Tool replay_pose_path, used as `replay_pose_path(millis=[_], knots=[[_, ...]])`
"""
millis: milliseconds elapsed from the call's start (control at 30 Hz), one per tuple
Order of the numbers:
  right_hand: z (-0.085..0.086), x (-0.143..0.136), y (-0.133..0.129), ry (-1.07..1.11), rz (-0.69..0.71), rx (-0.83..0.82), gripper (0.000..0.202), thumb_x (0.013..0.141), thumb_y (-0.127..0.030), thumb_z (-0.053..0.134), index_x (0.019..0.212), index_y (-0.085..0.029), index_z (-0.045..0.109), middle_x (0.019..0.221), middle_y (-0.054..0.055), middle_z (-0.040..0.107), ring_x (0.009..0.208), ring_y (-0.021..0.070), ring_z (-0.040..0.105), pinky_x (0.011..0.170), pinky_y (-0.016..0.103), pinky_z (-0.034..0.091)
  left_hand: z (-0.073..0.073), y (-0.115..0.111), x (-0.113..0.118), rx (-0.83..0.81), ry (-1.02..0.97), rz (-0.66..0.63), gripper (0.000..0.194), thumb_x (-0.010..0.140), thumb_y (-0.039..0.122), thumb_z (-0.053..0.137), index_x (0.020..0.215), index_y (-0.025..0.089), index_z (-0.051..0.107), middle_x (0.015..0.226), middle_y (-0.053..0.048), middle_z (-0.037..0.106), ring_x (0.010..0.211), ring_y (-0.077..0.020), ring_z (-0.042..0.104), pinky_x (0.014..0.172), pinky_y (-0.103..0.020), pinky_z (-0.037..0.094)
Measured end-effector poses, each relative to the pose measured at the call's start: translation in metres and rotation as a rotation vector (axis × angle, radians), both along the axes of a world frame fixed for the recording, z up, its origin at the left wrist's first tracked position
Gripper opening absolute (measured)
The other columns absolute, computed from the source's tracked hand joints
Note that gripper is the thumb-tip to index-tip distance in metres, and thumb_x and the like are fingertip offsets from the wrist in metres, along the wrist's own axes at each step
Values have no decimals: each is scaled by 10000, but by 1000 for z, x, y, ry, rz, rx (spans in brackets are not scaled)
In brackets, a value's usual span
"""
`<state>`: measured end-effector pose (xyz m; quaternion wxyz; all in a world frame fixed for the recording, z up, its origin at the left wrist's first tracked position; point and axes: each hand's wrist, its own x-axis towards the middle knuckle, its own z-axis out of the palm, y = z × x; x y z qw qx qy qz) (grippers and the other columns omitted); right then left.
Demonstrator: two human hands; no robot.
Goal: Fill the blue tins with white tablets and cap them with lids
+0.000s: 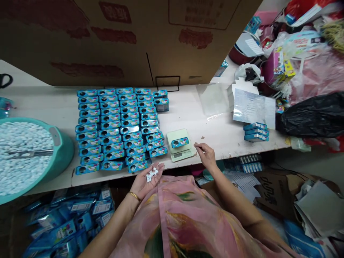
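Observation:
Several small white candies (152,175) lie in the cupped palm of my left hand (143,182), which is turned upward at the table's front edge. My right hand (205,156) is just right of the kitchen scale (175,134), its thumb and fingertips pinched together; whatever is between them is too small to make out. On the scale's pale platform rests a blue candy box (180,142). Left of the scale, rows of similar blue boxes (110,132) stand close together, with dark round openings on their tops.
A turquoise tub (63,154) of pale candies, with a metal scoop (40,153) in it, stands far left. A big cardboard carton (150,46) rises behind the rows. Stacked blue boxes (256,132), a silvery sheet (251,107) and a black bag (311,113) are at right.

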<state>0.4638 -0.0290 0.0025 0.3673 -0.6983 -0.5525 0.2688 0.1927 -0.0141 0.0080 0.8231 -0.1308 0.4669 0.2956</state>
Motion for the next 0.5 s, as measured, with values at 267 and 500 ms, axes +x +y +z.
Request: replay_pose_path(millis=[267,500], knots=[[13,-25,1,-17,81,104,174,801,-170,432,874,-187,590,836,37,598,788,134,550,718,275,443,10,5,12,42,0,-52,234,775,71,394,933,46,565,947,-176,615,925,-232,574,736,-304,512],[21,-36,14,-125,115,203,246,799,-155,434,1021,-189,533,969,72,556,943,169,490,816,341,423,15,20,9,47,45,-25,185,767,91,428,849,71,592,722,-106,630,608,-135,610,477,-192,500]])
